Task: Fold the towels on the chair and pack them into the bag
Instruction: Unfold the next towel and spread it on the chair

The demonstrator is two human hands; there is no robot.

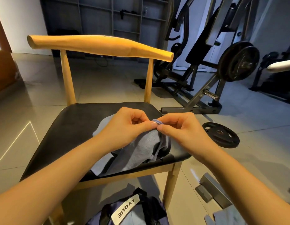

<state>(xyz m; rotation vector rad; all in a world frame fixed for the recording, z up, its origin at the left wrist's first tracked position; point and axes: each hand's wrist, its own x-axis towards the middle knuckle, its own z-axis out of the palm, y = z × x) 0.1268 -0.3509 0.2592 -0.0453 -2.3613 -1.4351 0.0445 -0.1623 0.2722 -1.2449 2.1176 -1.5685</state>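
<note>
A grey-blue towel (141, 150) lies crumpled on the black seat of a wooden chair (71, 127). My left hand (124, 127) and my right hand (180, 129) meet above it, and both pinch the same bunched corner of the towel between thumb and fingertips. The rest of the towel hangs down from that corner onto the seat's front edge. On the floor below the seat stands a dark blue bag (129, 211) with a white label strap, open at the top, with pale blue cloth showing inside.
A black weight plate (220, 135) lies on the tiled floor right of the chair. A weight machine (222, 65) stands behind it. A grey metal bar (212, 190) and another pale cloth (228, 216) lie at the lower right.
</note>
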